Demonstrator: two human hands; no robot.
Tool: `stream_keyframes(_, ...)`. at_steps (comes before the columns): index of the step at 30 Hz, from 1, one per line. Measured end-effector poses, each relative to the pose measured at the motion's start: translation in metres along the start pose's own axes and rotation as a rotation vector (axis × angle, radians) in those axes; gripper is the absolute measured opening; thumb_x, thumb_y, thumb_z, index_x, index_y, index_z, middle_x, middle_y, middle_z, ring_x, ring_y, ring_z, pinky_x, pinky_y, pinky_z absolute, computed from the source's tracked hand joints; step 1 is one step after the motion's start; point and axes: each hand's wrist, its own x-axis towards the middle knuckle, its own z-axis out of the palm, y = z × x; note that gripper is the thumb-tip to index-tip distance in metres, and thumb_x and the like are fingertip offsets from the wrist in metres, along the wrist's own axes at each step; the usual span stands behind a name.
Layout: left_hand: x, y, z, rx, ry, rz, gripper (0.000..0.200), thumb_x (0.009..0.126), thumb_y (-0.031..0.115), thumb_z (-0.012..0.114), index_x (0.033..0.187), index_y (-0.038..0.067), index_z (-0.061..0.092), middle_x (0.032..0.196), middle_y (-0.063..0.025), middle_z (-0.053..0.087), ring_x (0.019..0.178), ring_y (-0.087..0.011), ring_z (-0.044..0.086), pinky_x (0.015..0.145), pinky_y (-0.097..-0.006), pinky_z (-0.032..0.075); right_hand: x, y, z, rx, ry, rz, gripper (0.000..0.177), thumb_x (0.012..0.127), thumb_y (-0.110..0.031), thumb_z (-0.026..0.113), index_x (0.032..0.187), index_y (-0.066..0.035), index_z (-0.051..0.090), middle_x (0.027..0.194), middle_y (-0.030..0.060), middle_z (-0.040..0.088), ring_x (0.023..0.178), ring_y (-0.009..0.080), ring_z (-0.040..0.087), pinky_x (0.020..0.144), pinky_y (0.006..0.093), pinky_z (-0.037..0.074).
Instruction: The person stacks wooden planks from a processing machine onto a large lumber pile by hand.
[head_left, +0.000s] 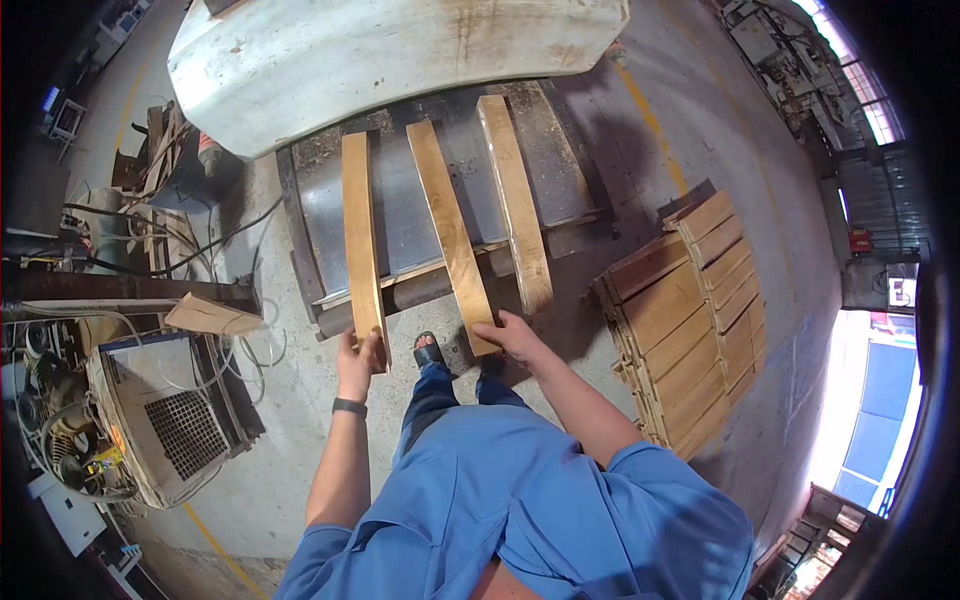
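Three long wooden boards lie lengthwise on a dark metal machine table, their near ends jutting past its front edge. My left hand (362, 357) is closed round the near end of the left board (358, 215). At the near end of the middle board (445, 220), my right hand (512, 338) grips the wood, thumb on top; part of its fingers is hidden. Untouched by either hand, the right board (513, 190) rests just beyond my right hand. The metal table (325, 215) shows between the boards, with sawdust on its surface.
A large whitish machine hood (400, 55) overhangs the table's far end. To the right stands a stack of boards (690, 320). On the left are a box with a grille (185, 435), hoses and a loose wooden piece (212, 317). My sandalled foot (428, 350) is below the table edge.
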Motion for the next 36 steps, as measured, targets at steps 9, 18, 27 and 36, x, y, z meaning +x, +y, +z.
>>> stream_keyframes(9, 0.004, -0.014, 0.000, -0.071, -0.147, -0.061, 0.064, 0.091, 0.037, 0.077, 0.135, -0.005, 0.055, 0.111, -0.0154, 0.068, 0.092, -0.0193, 0.067, 0.077, -0.0328, 0.056, -0.038, -0.054, 0.029, -1.143, 0.685, -0.651, 0.069, 0.079, -0.009, 0.068, 0.142, 0.000, 0.043, 0.131, 0.0214, 0.052, 0.111, 0.0430, 0.057, 0.092, 0.0481, 0.050)
stream_keyframes(18, -0.004, -0.007, 0.011, -0.154, -0.143, -0.091, 0.068, 0.089, 0.037, 0.080, 0.135, -0.006, 0.054, 0.109, -0.0144, 0.069, 0.093, -0.0195, 0.068, 0.079, -0.0334, 0.057, -0.022, -0.048, 0.046, -1.494, 0.679, -0.833, 0.056, 0.088, -0.012, 0.057, 0.143, -0.006, 0.051, 0.133, 0.0157, 0.051, 0.115, 0.0314, 0.053, 0.092, 0.0427, 0.043)
stream_keyframes(27, -0.004, -0.005, 0.010, -0.166, -0.160, -0.113, 0.065, 0.090, 0.035, 0.078, 0.136, -0.005, 0.054, 0.110, -0.0130, 0.067, 0.093, -0.0188, 0.067, 0.079, -0.0327, 0.056, -0.017, -0.047, 0.052, -1.404, 0.662, -0.818, 0.057, 0.089, -0.011, 0.056, 0.145, -0.005, 0.048, 0.134, 0.0161, 0.049, 0.117, 0.0329, 0.051, 0.095, 0.0441, 0.043)
stream_keyframes(36, -0.004, -0.014, 0.020, -0.184, -0.158, -0.108, 0.064, 0.090, 0.034, 0.078, 0.136, -0.005, 0.055, 0.114, -0.0148, 0.067, 0.097, -0.0214, 0.067, 0.083, -0.0344, 0.056, 0.010, -0.019, 0.037, -0.138, 0.011, -0.392, 0.079, 0.086, -0.016, 0.062, 0.153, 0.006, 0.027, 0.149, 0.0308, 0.043, 0.141, 0.0384, 0.044, 0.117, 0.0435, 0.034)
